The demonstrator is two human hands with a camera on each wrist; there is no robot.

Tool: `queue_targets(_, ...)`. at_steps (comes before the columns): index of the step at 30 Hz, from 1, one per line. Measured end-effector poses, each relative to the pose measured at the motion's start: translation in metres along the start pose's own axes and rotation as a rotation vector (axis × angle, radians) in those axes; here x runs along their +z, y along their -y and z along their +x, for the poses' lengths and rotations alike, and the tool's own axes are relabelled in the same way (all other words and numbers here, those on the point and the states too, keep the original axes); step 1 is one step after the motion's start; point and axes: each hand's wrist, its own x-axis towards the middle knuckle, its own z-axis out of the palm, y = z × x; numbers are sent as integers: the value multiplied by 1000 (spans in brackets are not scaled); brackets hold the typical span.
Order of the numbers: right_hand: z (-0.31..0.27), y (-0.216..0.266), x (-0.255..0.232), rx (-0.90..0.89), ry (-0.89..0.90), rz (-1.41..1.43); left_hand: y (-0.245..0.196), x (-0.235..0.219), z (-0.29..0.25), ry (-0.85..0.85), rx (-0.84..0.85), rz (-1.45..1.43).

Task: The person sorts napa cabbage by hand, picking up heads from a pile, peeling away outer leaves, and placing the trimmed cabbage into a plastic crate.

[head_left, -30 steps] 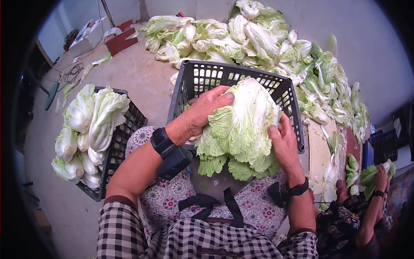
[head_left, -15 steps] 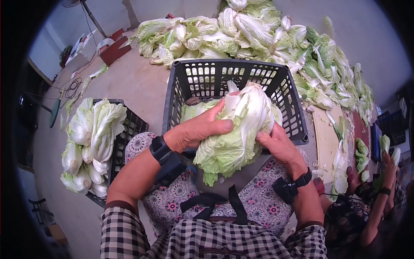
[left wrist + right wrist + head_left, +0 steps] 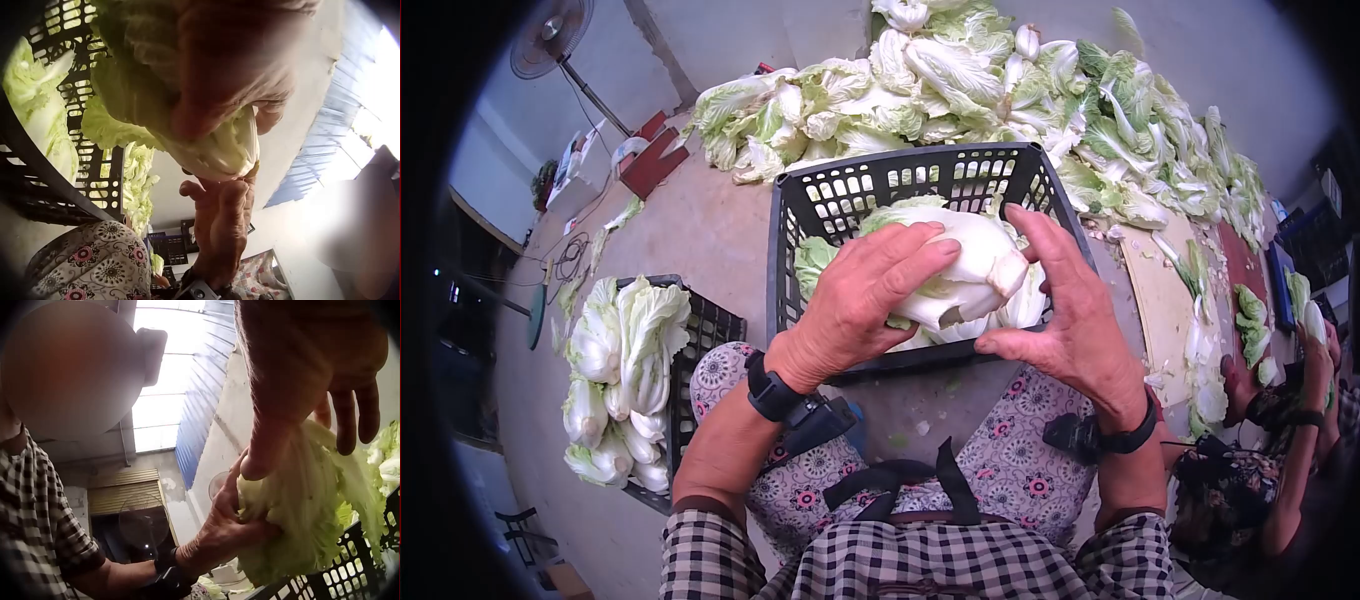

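- While its white root end points toward the R hand [image 3: 1080, 315], a pale green-and-white, leafy napa cabbage [image 3: 972, 243] lies tilted under the L hand [image 3: 865, 295], btwn the two hands, over the inside of a black, slotted plastic crate [image 3: 920, 362].
- Other pale cabbages w/ loose green leaves [image 3: 812, 262] lie in the crate, below & beside the held one.
- Edges: L wrist crosses near the crate's front-left corner; R hand reaches in over the right-hand side; far wall stands beyond the cabbage.
- Room: a narrow strip of grey floor runs btwn this crate and a 2nd black, slotted plastic crate [image 3: 700, 340] stacked w/ whitish cabbages [image 3: 615, 380], on the person's left. More floor shows btwn front rim and the knees in grey-pink floral trousers [image 3: 1025, 430].
- Past the far wall: big heap of green-and-white cabbages & leaves [image 3: 940, 85].
- L hand: grasping the cabbage, fingers curved over it, per head & L wrist views.
- R hand: released, thumb and fingers spread wide w/ a gap btwn, right by the root end; can't tell for sure if the fingertips touch it.
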Motion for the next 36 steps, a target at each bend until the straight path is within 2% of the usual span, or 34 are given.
queue_targets(1, -1, 1, 5, 36, 13, 110, 0, 2, -1, 29, 25, 41)
queue_targets(5, -8, -23, 15, 240, 38, 384, -4, 11, 2, 129, -78, -155)
queue_targets(6, -10, -28, 13, 236, -6, 367, -2, 13, 2, 132, -122, -193)
queue_targets(9, -15, -41, -2, 423, -141, 709, 11, 8, 3, 232, -178, -90)
queue_targets(10, -17, -45, -7, 450, -170, 738, 15, 10, -1, 325, -300, -211)
queue_targets(13, -19, -54, -18, 523, -251, 832, 14, 25, -7, 379, -491, -467)
queue_targets(14, -22, -62, -18, 648, -216, 850, 10, 30, -9, 373, -502, -478)
queue_targets(17, -30, -72, -8, 635, -195, 1006, -1, 39, -13, 355, -661, -825)
queue_targets(18, -26, -68, -10, 567, -88, 1035, -6, 38, -11, 279, -639, -858)
queue_targets(21, -32, -70, -34, 462, 192, 732, 6, 35, -20, 112, -825, -1107)
queue_targets(22, -32, -68, -35, 403, 144, 709, 4, 34, -19, 38, -835, -1179)
queue_targets(23, -36, -90, -35, 149, 163, 246, -1, 33, -17, -31, -847, -1261)
queue_targets(24, -38, -95, -27, 128, 151, 167, -10, 40, -8, 33, -925, -1360)
queue_targets(25, -39, -100, -16, 124, 203, 333, -18, 31, -11, 42, -1026, -1411)
queue_targets(27, -52, -89, 0, 93, 299, 696, -30, 29, -10, 123, -1228, -1314)
queue_targets(28, -51, -78, 2, 35, 320, 717, -33, 27, -10, 209, -1224, -1201)
queue_targets(30, -42, -66, 1, 183, 191, 799, -30, 24, -12, 314, -1149, -1017)
queue_targets(31, -41, -76, 11, 187, 67, 833, -26, 24, -12, 342, -1083, -948)
queue_targets(32, -42, -82, 7, 247, 31, 708, -18, 29, -16, 337, -965, -929)
queue_targets(33, -47, -85, -1, 315, -56, 779, -14, 32, -18, 328, -847, -908)
queue_targets(34, -52, -87, -9, 377, -151, 850, -26, 38, 2, 309, -754, -875)
queue_targets(35, -59, -87, -20, 505, -254, 1063, -24, 39, 1, 308, -795, -956)
queue_targets(36, -71, -99, -20, 511, -352, 1167, -19, 41, 0, 306, -836, -1037)
